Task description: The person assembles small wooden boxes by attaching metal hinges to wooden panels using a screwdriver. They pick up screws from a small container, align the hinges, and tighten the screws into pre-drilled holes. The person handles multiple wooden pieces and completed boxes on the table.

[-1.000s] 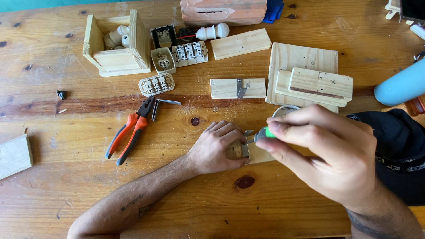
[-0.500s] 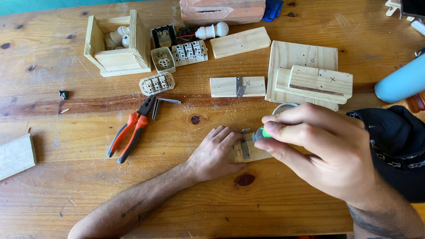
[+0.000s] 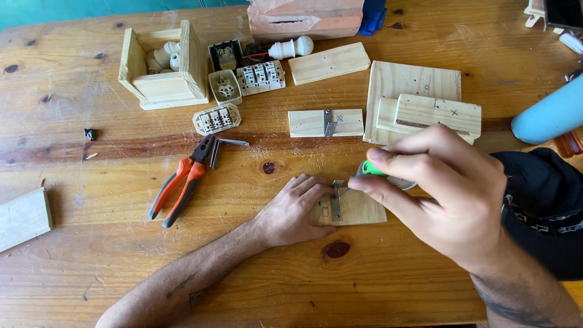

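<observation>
My left hand (image 3: 297,206) lies flat on the wooden table (image 3: 91,255), its fingers pressing on the left part of a small wooden block (image 3: 361,209). A thin metal bracket (image 3: 336,206) sits on that block. My right hand (image 3: 446,194) grips a green-handled screwdriver (image 3: 369,169), whose tip points down at the bracket near my left fingertips. Most of the screwdriver is hidden inside my fist.
Red-handled pliers (image 3: 182,185) lie left of my left hand. Behind are a wooden box (image 3: 161,70) with white fittings, switch parts (image 3: 217,118), another block with a bracket (image 3: 325,123), stacked wood pieces (image 3: 425,106) and a brick (image 3: 303,15). A light blue cylinder (image 3: 549,115) and a black cloth (image 3: 540,206) are at right.
My right hand has shifted slightly with the screwdriver over the bracket. My left hand stays on the block.
</observation>
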